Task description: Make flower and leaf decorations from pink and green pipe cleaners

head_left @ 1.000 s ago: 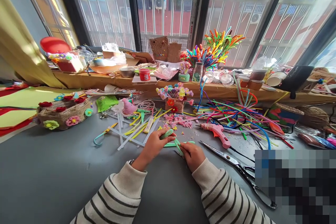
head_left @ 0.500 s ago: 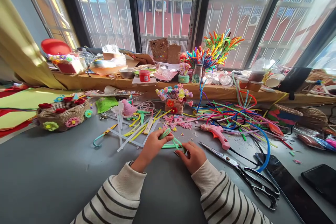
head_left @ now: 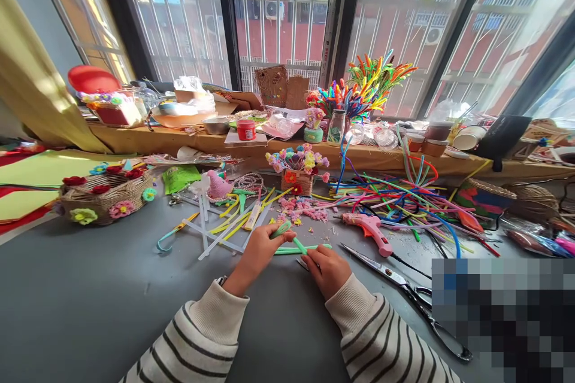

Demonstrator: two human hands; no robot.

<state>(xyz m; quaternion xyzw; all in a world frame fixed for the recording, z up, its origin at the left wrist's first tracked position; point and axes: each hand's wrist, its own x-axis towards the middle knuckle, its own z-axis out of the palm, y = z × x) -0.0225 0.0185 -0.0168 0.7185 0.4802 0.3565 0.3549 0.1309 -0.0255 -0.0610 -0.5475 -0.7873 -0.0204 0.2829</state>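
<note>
The thin, light green, bendy craft stem [head_left: 299, 245] slants down from the left hand [head_left: 255, 256] to the right hand [head_left: 330, 271] over the grey tabletop [head_left: 283, 329], its curled end by the left hand, and both hands' fingers pinch it tight.

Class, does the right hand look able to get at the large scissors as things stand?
Probably yes: the large scissors lie beside the right hand, nothing shows between them, and the blades are uncovered. Its fingers are pinching a green strip, though.
</note>
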